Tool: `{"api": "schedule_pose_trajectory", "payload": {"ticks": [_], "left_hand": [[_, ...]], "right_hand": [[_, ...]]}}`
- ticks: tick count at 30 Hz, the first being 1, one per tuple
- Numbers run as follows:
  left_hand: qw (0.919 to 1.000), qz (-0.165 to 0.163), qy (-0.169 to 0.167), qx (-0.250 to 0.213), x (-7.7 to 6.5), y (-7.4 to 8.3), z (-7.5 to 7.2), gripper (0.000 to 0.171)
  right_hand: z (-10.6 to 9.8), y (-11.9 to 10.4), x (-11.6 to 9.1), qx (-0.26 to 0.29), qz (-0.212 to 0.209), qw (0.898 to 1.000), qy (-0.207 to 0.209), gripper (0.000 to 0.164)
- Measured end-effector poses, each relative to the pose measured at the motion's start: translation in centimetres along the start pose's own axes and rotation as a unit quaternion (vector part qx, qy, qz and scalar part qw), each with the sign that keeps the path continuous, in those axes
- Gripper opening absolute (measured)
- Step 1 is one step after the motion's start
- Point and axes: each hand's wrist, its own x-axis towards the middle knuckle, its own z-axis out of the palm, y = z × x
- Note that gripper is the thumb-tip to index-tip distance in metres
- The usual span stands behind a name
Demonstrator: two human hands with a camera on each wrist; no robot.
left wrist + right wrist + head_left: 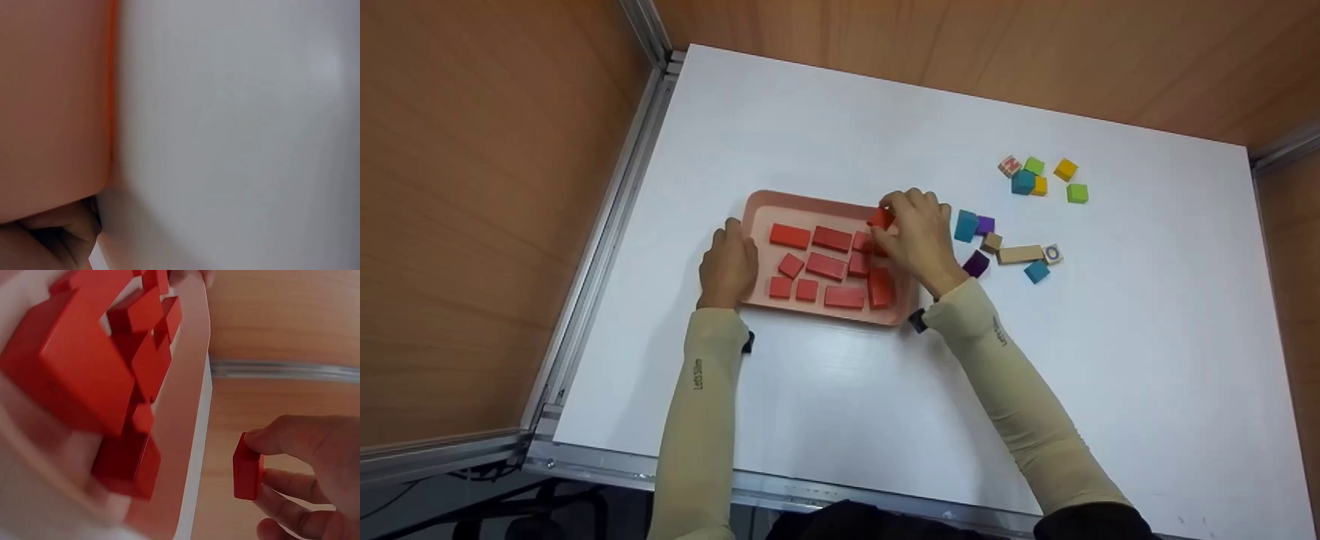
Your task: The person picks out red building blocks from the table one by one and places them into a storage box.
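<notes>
A pink tray (810,202) holds several red wooden blocks, both cubes (807,290) and longer pieces (844,297). My left hand (727,264) grips the tray's left edge; up close in the left wrist view, curled fingers (67,233) meet the tray wall (50,112). Over the tray's far right corner, my right hand (919,232) pinches a red block (246,467) between thumb and fingers. That block is held in the air, apart from the blocks in the tray. The right hand hides part of the tray's right side in the head view.
Right of the tray lie blue, purple and plain wood blocks, among them a long plain block (1020,255). Farther back is a group with green, yellow and blue cubes (1023,181). Wooden panels (960,45) stand behind the white table (825,405) and at its sides.
</notes>
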Motion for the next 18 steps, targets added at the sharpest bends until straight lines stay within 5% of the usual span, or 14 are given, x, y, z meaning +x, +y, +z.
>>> {"api": "schedule_pose_trajectory", "payload": {"ticks": [10,18], "left_hand": [[0.9998,-0.019,-0.004,-0.011,0.0,0.5,0.6,0.031],[0.9997,-0.023,0.006,-0.007,-0.1,0.3,0.3,0.029]], "right_hand": [[3.5,-6.7,1.8,-0.022,-0.12,0.992,-0.034,0.036],[5.9,-9.7,2.7,-0.029,-0.159,0.984,-0.072,0.038]]}}
